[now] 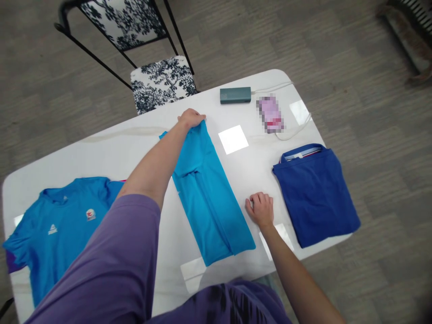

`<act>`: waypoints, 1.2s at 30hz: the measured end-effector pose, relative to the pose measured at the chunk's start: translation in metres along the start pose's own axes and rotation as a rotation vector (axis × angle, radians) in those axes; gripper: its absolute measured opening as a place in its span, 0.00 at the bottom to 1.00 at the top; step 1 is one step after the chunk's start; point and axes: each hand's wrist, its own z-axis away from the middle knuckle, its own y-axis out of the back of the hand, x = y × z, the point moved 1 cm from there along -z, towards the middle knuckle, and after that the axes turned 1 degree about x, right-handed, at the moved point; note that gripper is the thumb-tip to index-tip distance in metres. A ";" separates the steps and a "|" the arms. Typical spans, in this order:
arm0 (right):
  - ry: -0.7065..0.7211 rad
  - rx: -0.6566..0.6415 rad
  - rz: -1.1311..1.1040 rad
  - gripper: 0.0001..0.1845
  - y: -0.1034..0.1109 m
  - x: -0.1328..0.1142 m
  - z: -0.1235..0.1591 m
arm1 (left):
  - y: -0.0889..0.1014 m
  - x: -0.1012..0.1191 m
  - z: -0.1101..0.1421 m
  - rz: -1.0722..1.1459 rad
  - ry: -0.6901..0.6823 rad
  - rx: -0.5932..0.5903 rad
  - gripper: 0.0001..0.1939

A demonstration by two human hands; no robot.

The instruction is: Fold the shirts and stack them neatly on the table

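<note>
A bright blue T-shirt (216,193), folded into a long narrow strip, lies aslant on the white table. At its far end, my left hand (191,118) is closed on the top edge, with the fingertips partly hidden. My right hand (261,209) rests on the tabletop just right of the strip, its fingers loosely curled and nothing visible in them. Further right sits a folded dark blue garment (315,198) with its collar at the far side. Another bright blue T-shirt (70,225) is spread out at the left, partly covered by my left arm and sleeve.
On the far side of the white table (135,144) lie a dark green power bank (235,95) and a blurred pink-purple phone-like object (271,113), with white cables beside them. A patterned chair (164,83) stands against the far edge. Purple fabric (15,263) shows under the left shirt.
</note>
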 end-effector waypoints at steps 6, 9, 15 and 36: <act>0.005 -0.006 0.026 0.11 -0.004 0.002 -0.003 | -0.011 0.015 -0.009 -0.030 -0.105 0.069 0.24; 0.011 -0.003 0.040 0.11 -0.004 0.003 -0.003 | -0.006 0.016 0.000 0.071 -0.119 0.105 0.27; 0.018 -0.005 0.057 0.12 -0.002 0.001 -0.003 | -0.005 0.010 0.082 0.114 -0.354 0.299 0.38; -0.002 -0.042 0.081 0.12 -0.009 -0.008 0.005 | -0.034 0.006 0.137 0.083 -0.393 0.048 0.50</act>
